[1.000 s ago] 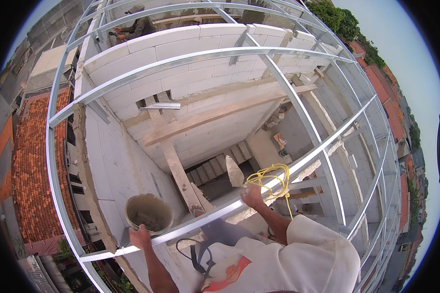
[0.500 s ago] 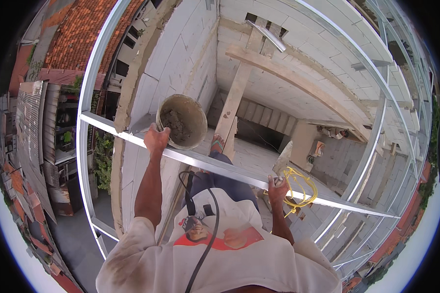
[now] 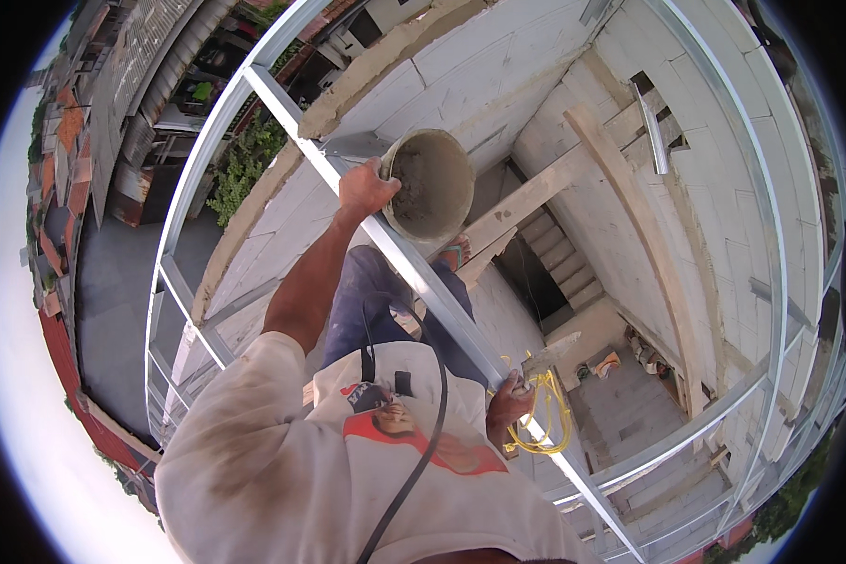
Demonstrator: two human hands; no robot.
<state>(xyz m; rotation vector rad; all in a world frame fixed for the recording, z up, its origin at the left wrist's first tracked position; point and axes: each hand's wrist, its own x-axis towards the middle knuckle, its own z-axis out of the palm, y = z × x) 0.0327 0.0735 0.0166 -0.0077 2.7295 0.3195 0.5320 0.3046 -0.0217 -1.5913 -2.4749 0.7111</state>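
My left hand [image 3: 368, 189] is closed on the near rim of a grey bucket [image 3: 448, 183]. Wet-looking grey mortar [image 3: 410, 195] lies inside it, and the bucket leans against the far side of a shiny metal beam [image 3: 439, 299] in front of me. Farther down the same beam, at the lower right, my right hand [image 3: 510, 400] is wrapped round the metal. A loosely coiled yellow cord [image 3: 556, 425] hangs over the beam right beside those fingers.
A sandalled foot [image 3: 456, 251] of mine stands on a narrow wooden plank [image 3: 526, 202] high over an open stairwell [image 3: 532, 275]. Pale block walls [image 3: 451, 70] surround the drop. Curved metal framing [image 3: 771, 207] rises at the right. A black cable [image 3: 434, 442] crosses my shirt.
My view has turned, so the beam now slopes down to the right. The bucket appears farther right and my right hand lower. Both hands keep their holds.
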